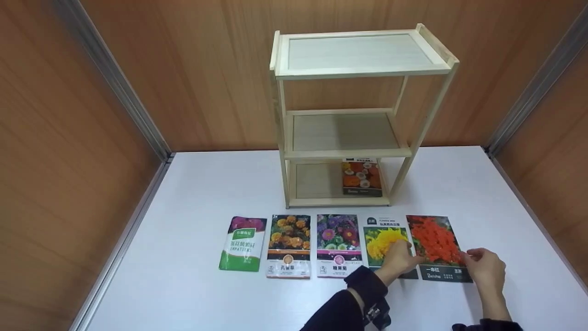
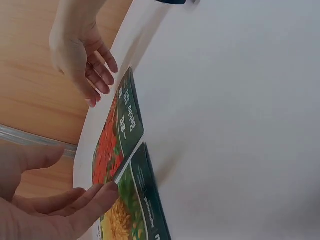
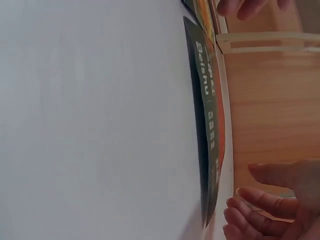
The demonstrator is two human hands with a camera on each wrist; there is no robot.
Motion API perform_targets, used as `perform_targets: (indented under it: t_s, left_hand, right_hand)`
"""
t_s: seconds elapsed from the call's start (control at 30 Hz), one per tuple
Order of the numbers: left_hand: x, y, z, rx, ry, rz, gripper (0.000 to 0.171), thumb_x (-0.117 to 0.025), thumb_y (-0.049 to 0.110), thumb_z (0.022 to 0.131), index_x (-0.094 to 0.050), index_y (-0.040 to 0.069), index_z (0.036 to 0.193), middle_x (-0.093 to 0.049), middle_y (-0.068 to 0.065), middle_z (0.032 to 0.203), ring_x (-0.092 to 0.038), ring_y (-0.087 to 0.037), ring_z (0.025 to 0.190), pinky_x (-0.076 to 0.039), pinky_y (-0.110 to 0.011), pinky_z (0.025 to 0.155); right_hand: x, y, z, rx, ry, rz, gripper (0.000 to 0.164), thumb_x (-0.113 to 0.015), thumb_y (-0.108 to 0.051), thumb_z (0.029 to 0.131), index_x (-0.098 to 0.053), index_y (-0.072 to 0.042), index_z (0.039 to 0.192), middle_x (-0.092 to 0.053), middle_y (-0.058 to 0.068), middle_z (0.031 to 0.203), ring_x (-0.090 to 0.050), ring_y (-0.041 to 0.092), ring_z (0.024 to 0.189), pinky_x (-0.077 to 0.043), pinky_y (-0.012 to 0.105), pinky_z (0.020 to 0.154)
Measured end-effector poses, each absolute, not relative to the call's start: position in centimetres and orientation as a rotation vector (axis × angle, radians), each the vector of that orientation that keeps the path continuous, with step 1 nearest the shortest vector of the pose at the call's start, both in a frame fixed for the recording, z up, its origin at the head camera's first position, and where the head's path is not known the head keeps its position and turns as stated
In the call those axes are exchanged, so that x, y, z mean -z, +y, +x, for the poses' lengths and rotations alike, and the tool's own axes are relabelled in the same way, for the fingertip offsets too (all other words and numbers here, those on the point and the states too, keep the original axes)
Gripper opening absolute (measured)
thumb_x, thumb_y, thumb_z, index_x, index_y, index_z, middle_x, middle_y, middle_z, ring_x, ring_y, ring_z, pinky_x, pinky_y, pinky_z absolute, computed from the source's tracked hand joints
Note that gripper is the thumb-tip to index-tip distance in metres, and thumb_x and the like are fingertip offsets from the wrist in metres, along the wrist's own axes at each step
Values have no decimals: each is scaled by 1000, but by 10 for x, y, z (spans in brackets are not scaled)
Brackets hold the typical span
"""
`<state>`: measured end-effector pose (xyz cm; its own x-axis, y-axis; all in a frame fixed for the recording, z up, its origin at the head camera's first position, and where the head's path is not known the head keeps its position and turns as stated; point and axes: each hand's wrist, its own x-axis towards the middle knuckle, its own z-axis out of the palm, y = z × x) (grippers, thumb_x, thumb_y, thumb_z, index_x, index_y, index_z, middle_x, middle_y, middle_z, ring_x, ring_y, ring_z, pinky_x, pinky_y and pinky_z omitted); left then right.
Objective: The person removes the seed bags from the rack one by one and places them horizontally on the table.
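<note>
A flower seed packet with red blooms (image 1: 434,241) lies flat at the right end of a row on the white table. My left hand (image 1: 398,261) is over the yellow-flower seed packet (image 1: 380,241), its fingertips near the red packet's left edge. In the left wrist view its fingers (image 2: 95,207) are extended by the gap between these two packets. Beside the red packet's right edge is my right hand (image 1: 488,271), thumb and fingers spread apart in the right wrist view. Whether either hand touches the packet, I cannot tell.
Left of these lie the purple daisy packet (image 1: 340,243), the orange marigold packet (image 1: 288,243) and a green-and-white packet (image 1: 243,246). Behind the row stands a three-tier wooden shelf (image 1: 340,154), with an orange-and-white flower packet (image 1: 362,177) on its bottom tier. Wood-grain panels (image 1: 220,78) enclose the table.
</note>
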<state>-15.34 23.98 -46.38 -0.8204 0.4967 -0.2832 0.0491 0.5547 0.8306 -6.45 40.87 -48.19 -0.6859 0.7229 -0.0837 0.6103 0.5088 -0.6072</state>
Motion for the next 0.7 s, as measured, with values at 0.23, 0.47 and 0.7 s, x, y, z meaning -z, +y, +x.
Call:
perform_targets:
  t_s: [0.23, 0.47, 0.7]
  left_hand:
    - [472, 218, -176, -1078, 2467, 670, 34, -69, 16, 75, -60, 3, 105, -62, -4, 97, -56, -9, 85, -45, -20, 76]
    - [472, 198, -211, -995, 2586, 754, 34, -67, 17, 78, -60, 0, 107, -59, -9, 101, -55, -18, 94, -44, -23, 82]
    - [496, 192, -265, -1195, 2618, 755, 35, -66, 17, 77, -59, -7, 101, -55, -16, 97, -54, -26, 90, -45, -28, 79]
  right_hand:
    - [472, 384, -85, -847, -2659, -851, 35, -60, -10, 81, -53, 19, 98, -55, 35, 90, -55, 43, 78, -47, 42, 59]
    - [467, 358, -116, -844, -2764, -694, 43, -63, -14, 81, -50, 17, 108, -52, 35, 103, -53, 43, 89, -45, 50, 72]
    - [464, 338, -155, -961, -2822, -583, 48, -62, -12, 81, -44, 16, 115, -49, 34, 108, -50, 42, 94, -43, 50, 79]
